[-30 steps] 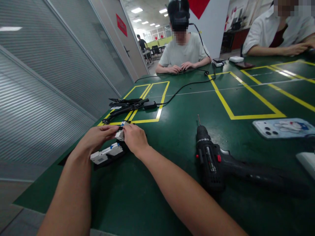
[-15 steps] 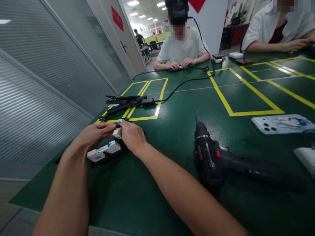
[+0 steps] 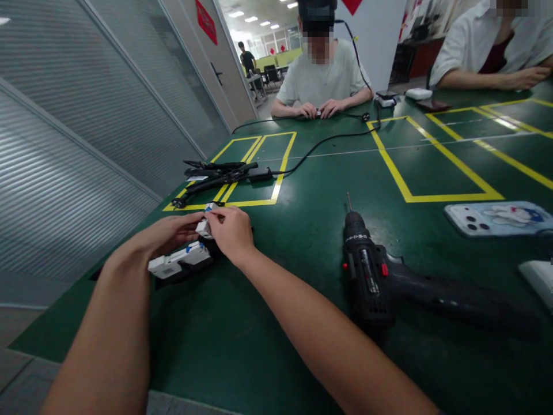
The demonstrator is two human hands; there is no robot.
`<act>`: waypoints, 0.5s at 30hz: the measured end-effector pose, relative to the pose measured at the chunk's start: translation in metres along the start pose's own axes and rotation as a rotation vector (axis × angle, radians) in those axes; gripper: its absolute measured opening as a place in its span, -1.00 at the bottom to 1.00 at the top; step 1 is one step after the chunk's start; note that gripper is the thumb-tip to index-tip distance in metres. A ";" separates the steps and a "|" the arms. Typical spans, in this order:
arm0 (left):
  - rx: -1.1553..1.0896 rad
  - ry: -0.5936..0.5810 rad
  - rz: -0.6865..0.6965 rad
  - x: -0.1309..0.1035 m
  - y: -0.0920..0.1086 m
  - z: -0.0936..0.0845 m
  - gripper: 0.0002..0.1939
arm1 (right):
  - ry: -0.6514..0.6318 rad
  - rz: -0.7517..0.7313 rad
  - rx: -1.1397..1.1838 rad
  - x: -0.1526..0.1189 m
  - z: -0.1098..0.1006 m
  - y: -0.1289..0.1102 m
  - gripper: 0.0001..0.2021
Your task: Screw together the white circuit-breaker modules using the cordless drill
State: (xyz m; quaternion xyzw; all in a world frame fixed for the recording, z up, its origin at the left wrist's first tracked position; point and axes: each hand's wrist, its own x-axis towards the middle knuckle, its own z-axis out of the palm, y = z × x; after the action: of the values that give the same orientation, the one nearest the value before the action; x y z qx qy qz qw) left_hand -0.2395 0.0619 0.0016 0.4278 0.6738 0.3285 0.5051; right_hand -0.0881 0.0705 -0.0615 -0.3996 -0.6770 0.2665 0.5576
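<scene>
A small white block with a blue part [image 3: 204, 229] sits between my two hands, left of the middle of the view. My left hand [image 3: 176, 231] holds its left side, with the fingers closed along it. My right hand [image 3: 232, 230] pinches at its upper right side, fingertips bent together. Just below lies a longer white and black piece with a blue part [image 3: 180, 260], on a dark item. Whether the block and the longer piece are joined is hidden by my hands.
On the green table [image 3: 268, 323] lie a black power drill [image 3: 371, 276], a phone [image 3: 496, 219], black cable bundles [image 3: 220, 176] and a white object [image 3: 538, 279] at the right edge. A person [image 3: 324, 80] sits opposite; another [image 3: 488, 52] is at the right.
The view has shifted slightly. My right fingers have bent more at the top of the white block, and the black part seen between my fingertips is now hidden.
</scene>
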 end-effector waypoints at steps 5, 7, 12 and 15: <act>-0.053 -0.031 0.022 -0.003 0.001 0.007 -0.63 | 0.099 0.142 0.082 0.000 0.005 -0.008 -0.72; -0.076 -0.023 0.066 -0.006 0.003 0.008 -0.65 | 0.123 0.144 0.110 -0.002 0.005 -0.016 -0.70; -0.127 0.025 0.166 -0.013 0.010 0.011 -0.71 | 0.146 0.051 0.157 -0.003 0.003 -0.032 -0.68; -0.152 0.094 0.218 -0.021 0.014 0.017 -0.78 | 0.181 0.011 0.172 -0.004 0.000 -0.043 -0.67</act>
State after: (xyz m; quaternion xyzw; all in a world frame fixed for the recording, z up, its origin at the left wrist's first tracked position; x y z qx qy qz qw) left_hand -0.2168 0.0492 0.0179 0.4434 0.6193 0.4511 0.4652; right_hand -0.0987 0.0443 -0.0286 -0.3765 -0.5964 0.2891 0.6473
